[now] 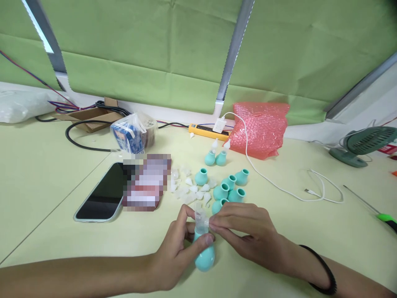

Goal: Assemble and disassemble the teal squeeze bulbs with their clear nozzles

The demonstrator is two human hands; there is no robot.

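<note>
My left hand (186,244) is wrapped round a teal squeeze bulb (204,260), its thumb across the front. On top of the bulb sits a clear plastic nozzle part (201,219), with my left index finger behind it. My right hand (248,231) is closed in a pinch at the right side of this clear part; the fingertips hide most of what they grip. Beyond my hands stand several open-mouthed teal bulbs (221,192). Two more bulbs (210,158) farther back carry clear nozzles with pointed tips. Small translucent tips (194,188) lie scattered left of the open bulbs.
A phone (101,194) lies at left beside a blurred-out flat item (149,182). Behind are a bagged blue package (130,132), a cardboard box (93,120), a yellow power strip (204,132) and red bubble wrap (260,130). A white cable (273,188), screwdriver (380,217) and fan (366,140) lie right.
</note>
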